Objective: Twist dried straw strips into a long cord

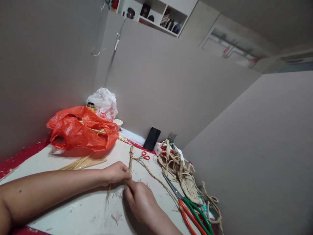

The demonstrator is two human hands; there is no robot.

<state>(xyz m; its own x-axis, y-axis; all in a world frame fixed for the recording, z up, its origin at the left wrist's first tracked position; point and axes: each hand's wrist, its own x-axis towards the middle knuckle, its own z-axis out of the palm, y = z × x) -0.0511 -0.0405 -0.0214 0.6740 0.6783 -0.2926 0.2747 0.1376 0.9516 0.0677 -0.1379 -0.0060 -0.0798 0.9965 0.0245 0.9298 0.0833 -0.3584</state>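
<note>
A braided straw cord (131,160) stands up from between my two hands, which meet near the middle of the white tabletop (73,209). My left hand (117,172) pinches the cord's lower end from the left. Just below it, my right hand (140,197) is closed at the same spot, its fingertips close to the left ones. A thinner twisted strand (156,178) runs from the cord down to the right. Loose fibres (109,192) hang under my left hand.
A red plastic bag (83,130) with straw lies back left, pale husks (85,161) before it. Red-handled small scissors (145,156), a phone (152,138), woven straw pieces (189,184) and large shears (179,195) with orange and green handles are right.
</note>
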